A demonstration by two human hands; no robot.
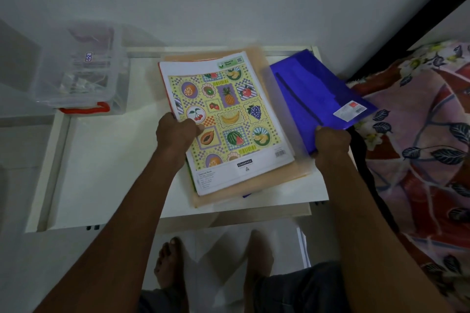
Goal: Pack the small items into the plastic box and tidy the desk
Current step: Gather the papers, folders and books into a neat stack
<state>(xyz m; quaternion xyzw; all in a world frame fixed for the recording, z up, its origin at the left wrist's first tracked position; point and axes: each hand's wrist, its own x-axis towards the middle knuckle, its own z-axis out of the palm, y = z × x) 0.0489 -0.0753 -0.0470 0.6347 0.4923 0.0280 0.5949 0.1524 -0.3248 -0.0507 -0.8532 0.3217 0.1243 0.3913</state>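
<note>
Exercise book [223, 119] under left hand [175, 132] fingers: paper cover, glossy, printed fruit pattern, light sheening off it. Beneath it, peach folder [274, 178]: translucent plastic, smooth, looking slightly frosted. Blue folder [312, 94] pinched in right hand [330, 141] fingers: thin plastic, glossy, showing a paper sticker beyond the fingertips. Desk [109, 165]: white, smooth, semi-gloss, reflecting faintly. Plastic box [81, 71] well left of the fingers: clear, glossy, with red plastic latch [86, 109]. Bedcover [427, 134] right of the fingers: soft matt cloth, floral print.
</note>
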